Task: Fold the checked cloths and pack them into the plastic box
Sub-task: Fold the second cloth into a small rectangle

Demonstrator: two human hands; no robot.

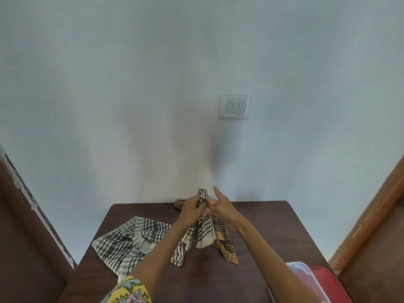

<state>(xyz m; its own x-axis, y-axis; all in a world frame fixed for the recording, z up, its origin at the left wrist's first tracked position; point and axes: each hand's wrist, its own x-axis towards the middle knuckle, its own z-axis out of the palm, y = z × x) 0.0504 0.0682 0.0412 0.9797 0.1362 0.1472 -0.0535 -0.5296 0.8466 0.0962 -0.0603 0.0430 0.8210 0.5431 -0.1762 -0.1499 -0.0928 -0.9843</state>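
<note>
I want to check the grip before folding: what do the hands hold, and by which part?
Both hands, left and right, pinch the top corner of a green-and-white checked cloth; the rest hangs down to the dark brown wooden table.

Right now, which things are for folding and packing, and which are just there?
For the job:
- green checked cloth that the left hand and right hand hold up
- second green checked cloth lying on the table
- orange checked cloth
- plastic box
- red lid

Just there:
- wall switch
</note>
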